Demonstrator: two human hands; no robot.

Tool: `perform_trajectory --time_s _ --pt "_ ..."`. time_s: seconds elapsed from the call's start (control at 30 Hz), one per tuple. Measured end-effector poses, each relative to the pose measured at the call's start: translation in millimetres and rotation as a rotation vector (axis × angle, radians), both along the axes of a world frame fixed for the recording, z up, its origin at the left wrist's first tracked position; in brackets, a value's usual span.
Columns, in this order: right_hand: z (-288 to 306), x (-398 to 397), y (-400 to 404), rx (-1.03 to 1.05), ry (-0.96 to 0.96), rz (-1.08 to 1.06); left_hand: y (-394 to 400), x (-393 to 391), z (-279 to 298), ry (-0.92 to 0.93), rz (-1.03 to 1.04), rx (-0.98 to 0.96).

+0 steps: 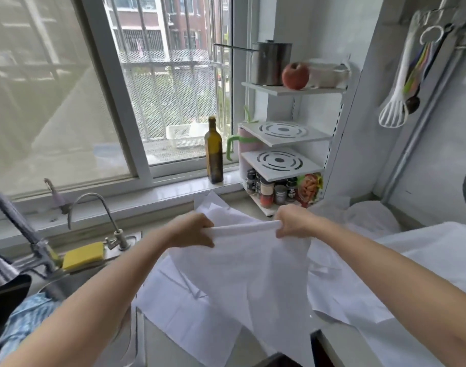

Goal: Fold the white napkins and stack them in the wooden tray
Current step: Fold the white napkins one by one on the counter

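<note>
A white napkin hangs in the air over the counter, stretched by its top edge between both hands. My left hand grips the left end of that edge and my right hand grips the right end. The cloth drapes down from them in loose folds. Several more white napkins lie spread and overlapping on the counter beneath it, and another white cloth lies at the right. No wooden tray is in view.
A sink with a faucet and a yellow sponge sits at the left. A dark glass bottle stands on the windowsill. A white corner rack holds spice jars, a pot and an apple. Utensils hang at the right wall.
</note>
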State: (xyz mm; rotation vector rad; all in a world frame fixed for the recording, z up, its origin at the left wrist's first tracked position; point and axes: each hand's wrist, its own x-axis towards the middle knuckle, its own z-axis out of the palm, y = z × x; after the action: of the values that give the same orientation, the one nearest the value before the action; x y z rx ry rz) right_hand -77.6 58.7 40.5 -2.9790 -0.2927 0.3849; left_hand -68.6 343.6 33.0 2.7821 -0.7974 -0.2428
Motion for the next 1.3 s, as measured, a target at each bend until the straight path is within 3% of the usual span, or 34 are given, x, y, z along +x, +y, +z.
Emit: perform_trajectory --time_s 0.03,0.13,0.27,0.33,0.4,0.5,0.6,0.7,0.83,0.9,1.2,1.3 --pt "-2.6 8.4 4.6 -0.031 -0.103 0.014 8.5 5.3 3.9 -0.094 0.076 0.087" --pt "-2.3 30.2 20.7 -0.087 -0.345 0.075 27.9 17.6 17.7 -0.32 0.275 0.103" --pt "24.7 42.7 51.8 -0.224 -0.781 0.209 45.4 22.2 49.7 -0.557 0.407 0.217" --pt "44.0 39.7 57.4 -0.252 -0.982 0.318 53.8 14.3 65.8 -0.793 0.371 0.26" --pt "51.2 35.9 55.3 -0.261 -1.064 0.427 63.4 -1.2 71.4 -0.981 0.291 0.286" --pt "32.6 23.4 50.1 -0.34 -1.086 0.609 75.8 -27.1 53.2 -1.055 0.146 0.356" --pt "-11.2 1.0 42.2 -0.386 -0.985 0.79 77.3 -56.8 14.9 -0.92 -0.022 0.403" --pt "-51.6 -25.8 38.9 -0.36 -0.758 0.825 71.1 -88.3 -32.2 -0.643 -0.165 0.483" --pt "-105.8 -47.9 43.7 -0.553 -0.148 0.762 55.0 -113.4 -98.0 -0.103 -0.127 0.545" --pt "-121.5 -60.2 48.7 -0.532 0.014 0.722 44.7 -125.0 -119.6 0.124 -0.045 0.506" --pt "-158.4 -81.9 46.7 -0.467 0.608 0.475 28.3 -174.4 -173.2 0.649 -0.007 0.359" --pt "-160.7 -80.7 49.2 -0.475 0.695 0.493 31.0 -170.4 -172.4 0.738 -0.007 0.327"
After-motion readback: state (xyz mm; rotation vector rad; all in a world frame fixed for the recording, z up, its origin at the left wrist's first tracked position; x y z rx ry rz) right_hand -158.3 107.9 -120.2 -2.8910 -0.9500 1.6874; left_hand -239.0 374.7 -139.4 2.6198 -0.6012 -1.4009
